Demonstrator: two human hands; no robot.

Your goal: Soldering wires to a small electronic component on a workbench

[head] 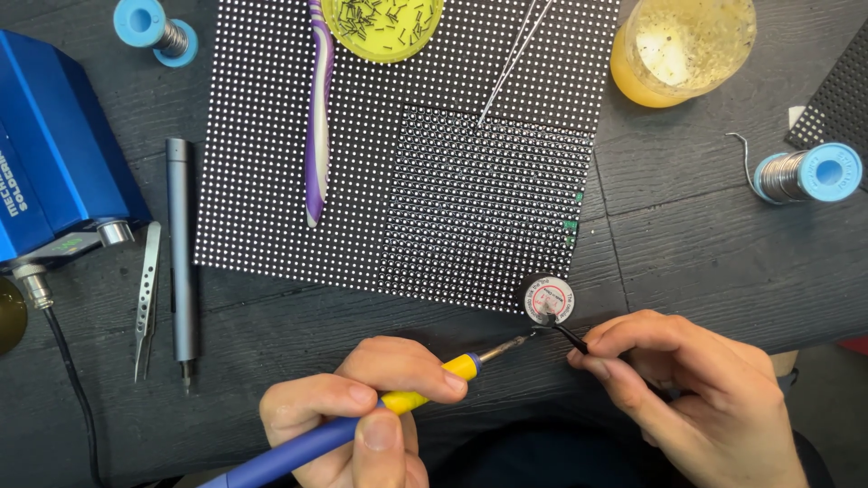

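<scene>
From the head camera, the left hand (362,411) grips a blue-and-yellow soldering iron (398,402), its tip touching a small round white-labelled tin (548,299). The right hand (696,389) pinches slim black tweezers (570,337), tips at that tin, beside the black dotted panel (407,136).

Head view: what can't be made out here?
- Soldering iron: rear of handle cut off by the bottom edge; the left hand covers part of the grip.
- Black tool in the right hand: mostly hidden by fingers.
- Small round tin: contents too small to tell.
</scene>
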